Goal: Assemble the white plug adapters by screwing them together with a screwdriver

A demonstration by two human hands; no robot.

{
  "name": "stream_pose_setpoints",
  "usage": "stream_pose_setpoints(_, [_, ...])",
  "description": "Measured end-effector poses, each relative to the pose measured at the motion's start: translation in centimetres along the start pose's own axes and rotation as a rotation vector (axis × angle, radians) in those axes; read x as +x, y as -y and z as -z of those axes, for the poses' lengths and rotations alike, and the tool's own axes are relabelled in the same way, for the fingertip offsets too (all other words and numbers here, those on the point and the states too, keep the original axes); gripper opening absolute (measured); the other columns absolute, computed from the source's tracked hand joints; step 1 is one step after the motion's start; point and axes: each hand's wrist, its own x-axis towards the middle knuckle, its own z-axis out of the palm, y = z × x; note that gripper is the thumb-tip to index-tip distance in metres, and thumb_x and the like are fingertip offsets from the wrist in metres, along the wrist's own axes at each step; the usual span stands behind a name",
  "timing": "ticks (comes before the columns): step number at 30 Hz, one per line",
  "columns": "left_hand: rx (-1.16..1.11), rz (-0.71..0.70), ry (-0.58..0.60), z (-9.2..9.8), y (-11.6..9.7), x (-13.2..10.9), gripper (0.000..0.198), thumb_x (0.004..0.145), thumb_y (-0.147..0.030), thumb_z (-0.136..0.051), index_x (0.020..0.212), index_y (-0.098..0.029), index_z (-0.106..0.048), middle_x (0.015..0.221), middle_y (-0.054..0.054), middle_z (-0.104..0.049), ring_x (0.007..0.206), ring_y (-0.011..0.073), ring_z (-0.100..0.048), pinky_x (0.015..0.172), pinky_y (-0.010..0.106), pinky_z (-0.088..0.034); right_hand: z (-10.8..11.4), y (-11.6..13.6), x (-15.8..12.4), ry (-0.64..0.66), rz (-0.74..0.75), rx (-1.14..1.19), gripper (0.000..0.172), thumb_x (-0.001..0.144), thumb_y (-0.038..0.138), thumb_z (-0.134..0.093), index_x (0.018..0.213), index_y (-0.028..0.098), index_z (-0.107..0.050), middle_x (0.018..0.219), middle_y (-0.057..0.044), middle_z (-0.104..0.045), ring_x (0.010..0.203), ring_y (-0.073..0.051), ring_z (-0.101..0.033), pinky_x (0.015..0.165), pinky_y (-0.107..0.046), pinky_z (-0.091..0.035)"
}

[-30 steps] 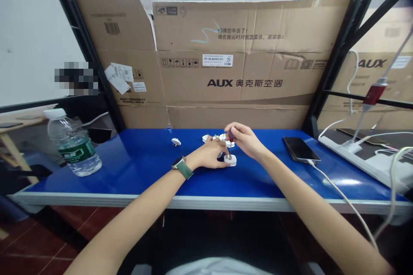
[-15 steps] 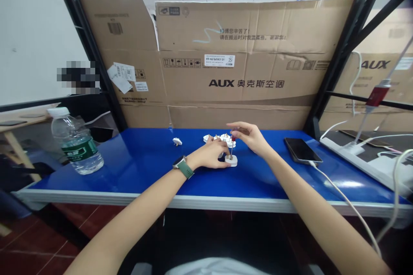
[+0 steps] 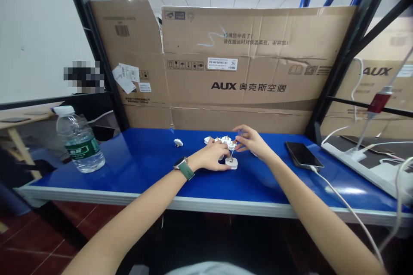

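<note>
My left hand point(image 3: 211, 156), with a watch on the wrist, steadies a white plug point(image 3: 231, 163) on the blue tabletop, its fingertips closed against the plug's left side. In the fingers of my right hand point(image 3: 254, 141) is a slim screwdriver point(image 3: 235, 148). Its shaft leans to the right at the top, and the tip is down at the plug's upper face. Whether the tip sits in a screw is too small to tell. Several white plugs point(image 3: 226, 139) lie clustered behind my left hand, partly hidden by it. Another white plug point(image 3: 178, 142) lies apart to the left.
A water bottle point(image 3: 80, 146) stands at the table's left end. To the right lie a phone point(image 3: 303, 154) on a charging cable and a white power strip point(image 3: 361, 169). A cardboard sheet point(image 3: 193, 94) walls off the back. A person's head, blurred out, shows beyond the left post.
The screwdriver has gone from nearly upright to leaning right, and my right hand has shifted slightly right and down with it. My left hand still holds the plug. The camera view has tilted slightly.
</note>
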Motion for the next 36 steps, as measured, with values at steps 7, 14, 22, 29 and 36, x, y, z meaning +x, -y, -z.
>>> stream_pose_setpoints(7, [-0.005, 0.010, -0.009, 0.1, 0.0, 0.0, 0.040, 0.085, -0.063, -0.069, 0.101, -0.026, -0.071, 0.111, 0.006, -0.069, 0.113, 0.0303, -0.056, 0.100, 0.046, -0.030, 0.3, 0.4, 0.3, -0.159, 0.089, 0.066, 0.033, 0.080, 0.022, -0.054, 0.112, 0.028, -0.052, 0.073, 0.006, -0.057, 0.056, -0.014, -0.060, 0.054, -0.029, -0.055])
stream_pose_setpoints(14, [-0.033, 0.000, -0.006, 0.1, -0.3, 0.0, 0.039, 0.086, -0.061, -0.069, 0.103, -0.026, -0.069, 0.111, 0.006, -0.069, 0.114, 0.0298, -0.056, 0.098, 0.045, -0.029, 1.4, 0.5, -0.3, 0.229, 0.020, -0.567, 0.013, 0.081, 0.031, -0.064, 0.085, 0.021, -0.072, 0.076, -0.001, -0.067, 0.068, -0.016, -0.057, 0.061, -0.027, -0.042])
stream_pose_setpoints(22, [0.113, -0.024, -0.179, 0.9, -0.4, 0.1, 0.027, 0.081, -0.045, -0.074, 0.092, -0.021, -0.065, 0.096, 0.003, -0.070, 0.100, 0.0251, -0.058, 0.091, 0.042, -0.027, 1.2, 0.9, -0.8, 0.439, -0.076, -0.573, 0.038, 0.085, 0.051, -0.068, 0.100, 0.017, -0.076, 0.082, -0.005, -0.074, 0.079, -0.020, -0.065, 0.073, -0.030, -0.046])
stream_pose_setpoints(29, [0.154, 0.008, -0.320, 2.1, 0.3, -0.2, 0.046, 0.081, -0.050, -0.077, 0.113, -0.022, -0.060, 0.114, 0.005, -0.068, 0.104, 0.0250, -0.057, 0.092, 0.040, -0.028, 0.2, 1.1, -0.8, 0.194, 0.131, -0.536, 0.032, 0.085, 0.046, -0.068, 0.100, 0.019, -0.068, 0.080, -0.001, -0.068, 0.068, -0.015, -0.055, 0.063, -0.026, -0.040])
stream_pose_setpoints(36, [0.069, -0.034, -0.214, 3.0, 2.5, -1.2, 0.066, 0.067, -0.064, -0.084, 0.113, -0.023, -0.059, 0.113, 0.007, -0.066, 0.105, 0.0279, -0.054, 0.087, 0.036, -0.029, -0.4, 1.1, -1.1, 0.403, 0.409, -0.738, 0.015, 0.082, 0.026, -0.071, 0.095, 0.019, -0.071, 0.094, -0.002, -0.074, 0.079, -0.017, -0.060, 0.073, -0.027, -0.041])
